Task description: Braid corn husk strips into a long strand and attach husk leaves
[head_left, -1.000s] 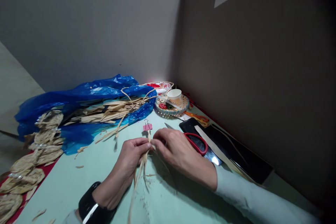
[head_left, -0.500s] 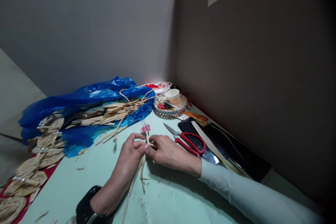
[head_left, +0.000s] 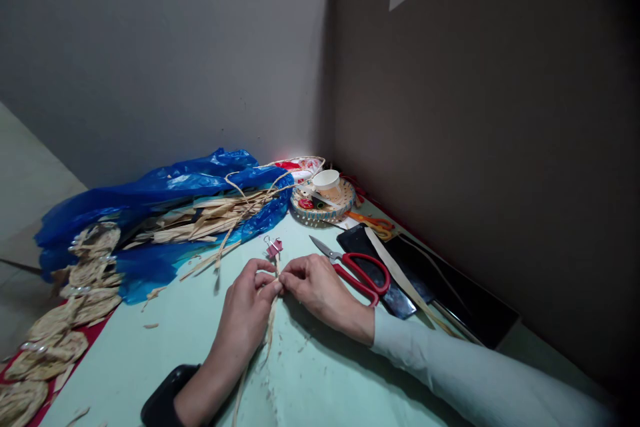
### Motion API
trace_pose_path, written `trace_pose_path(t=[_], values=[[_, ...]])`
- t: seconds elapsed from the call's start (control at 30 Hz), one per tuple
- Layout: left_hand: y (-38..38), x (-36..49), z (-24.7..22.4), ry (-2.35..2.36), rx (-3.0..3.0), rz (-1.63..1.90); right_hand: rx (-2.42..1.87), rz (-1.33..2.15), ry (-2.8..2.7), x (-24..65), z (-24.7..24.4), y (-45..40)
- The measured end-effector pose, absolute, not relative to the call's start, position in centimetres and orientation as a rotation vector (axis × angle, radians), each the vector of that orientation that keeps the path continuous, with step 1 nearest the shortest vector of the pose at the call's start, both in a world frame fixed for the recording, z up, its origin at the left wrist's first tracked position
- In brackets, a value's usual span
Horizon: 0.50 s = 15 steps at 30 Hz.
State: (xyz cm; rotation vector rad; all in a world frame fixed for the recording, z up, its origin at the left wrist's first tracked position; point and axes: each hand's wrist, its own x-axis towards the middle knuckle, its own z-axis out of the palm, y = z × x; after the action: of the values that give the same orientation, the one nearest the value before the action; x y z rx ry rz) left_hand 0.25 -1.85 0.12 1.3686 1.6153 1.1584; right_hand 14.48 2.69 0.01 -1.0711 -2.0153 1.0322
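Note:
A pink binder clip (head_left: 274, 249) grips the top of a narrow bundle of pale dried fibre strips (head_left: 271, 327). My left hand (head_left: 251, 300) pinches the bundle just below the clip, thumb and fingers pressed together. From the other side, my right hand (head_left: 315, 287) pinches the same strips, its fingertips meeting those of my left. Loose ends trail down over the pale green table (head_left: 320, 387) between my wrists. The fingers partly hide the strips at the pinch.
Red-handled scissors (head_left: 367, 277) lie beside a dark phone (head_left: 355, 240) to the right. A round woven basket (head_left: 345, 203) bears a white cup (head_left: 326, 180). A blue plastic bag (head_left: 170, 180) with fibre strips (head_left: 205, 218) lies back left, near braided fibre pieces (head_left: 55, 340).
The clip has tilted a little. My right hand has turned, its fingers now closer together at the strips, and the loose ends below hang closer together. The view has shifted slightly.

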Motion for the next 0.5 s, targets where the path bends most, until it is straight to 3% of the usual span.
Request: trace_pose_path(t=[0.5], values=[[-2.8, 0.7, 2.7, 1.814, 1.678, 0.873, -1.03, 1.265, -1.913, 14.6, 0.1, 3.0]])
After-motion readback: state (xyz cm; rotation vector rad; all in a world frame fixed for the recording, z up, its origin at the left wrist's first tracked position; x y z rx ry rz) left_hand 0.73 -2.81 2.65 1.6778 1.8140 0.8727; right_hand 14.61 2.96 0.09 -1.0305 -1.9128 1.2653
